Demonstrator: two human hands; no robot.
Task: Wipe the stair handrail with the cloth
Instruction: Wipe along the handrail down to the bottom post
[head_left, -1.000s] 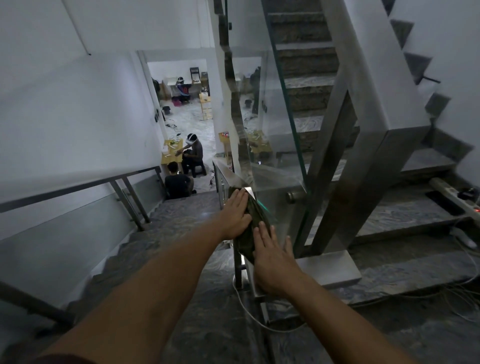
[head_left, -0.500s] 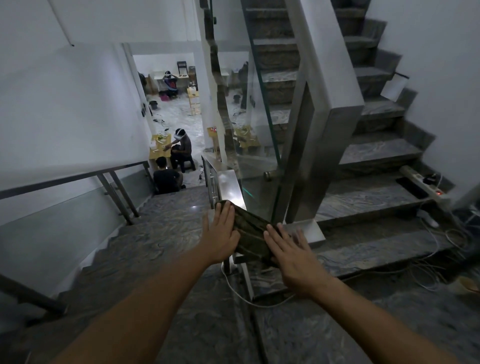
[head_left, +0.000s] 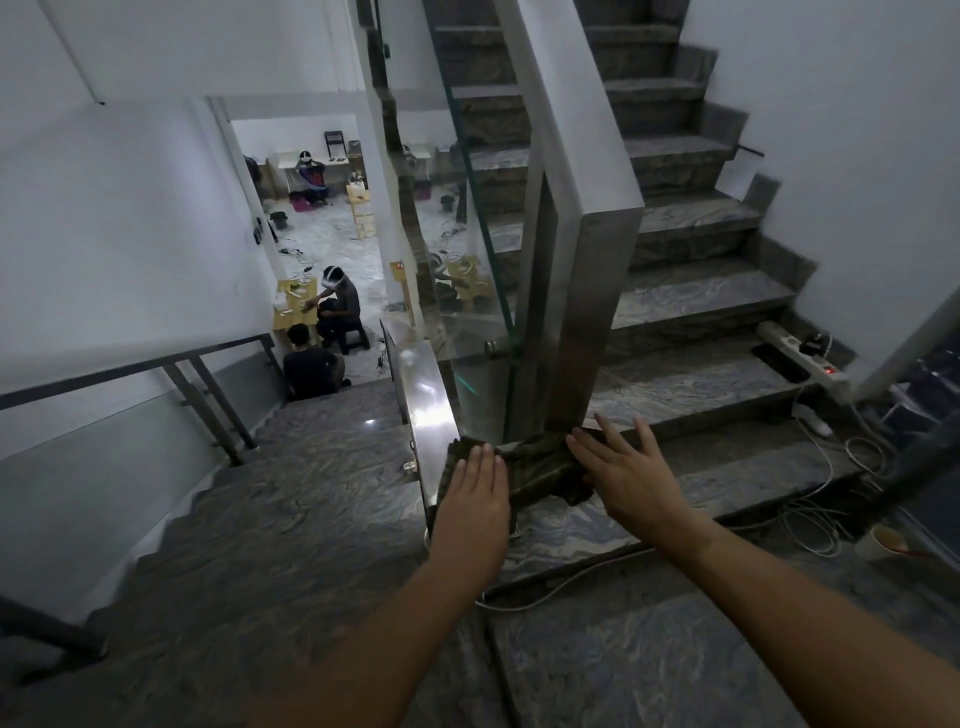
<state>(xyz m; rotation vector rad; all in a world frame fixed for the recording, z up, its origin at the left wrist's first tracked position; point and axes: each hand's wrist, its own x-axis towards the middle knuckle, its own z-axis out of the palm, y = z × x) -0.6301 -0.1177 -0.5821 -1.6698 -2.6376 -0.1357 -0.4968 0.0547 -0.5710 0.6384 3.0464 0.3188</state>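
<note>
A flat, shiny steel handrail (head_left: 423, 384) runs down the lower flight from the landing. A dark olive cloth (head_left: 535, 465) is draped over its near end. My left hand (head_left: 475, 493) lies flat, fingers together, on the cloth's left part on top of the rail. My right hand (head_left: 623, 473) presses with spread fingers on the cloth's right part, which hangs off the rail's right side. Neither hand closes around the cloth. The rail's near end is hidden under the cloth and my left hand.
A tall steel post (head_left: 587, 270) and a glass panel (head_left: 467, 260) stand right behind the cloth. Stairs rise at right, with a power strip (head_left: 800, 358) and loose cables (head_left: 815, 499). The lower flight drops left; two people (head_left: 332, 322) sit at its foot. A wall rail (head_left: 130, 366) runs at left.
Both hands and the cloth have slid back along the rail toward me, from its upper part to its near end. The view has swung right, showing more of the upper stairs.
</note>
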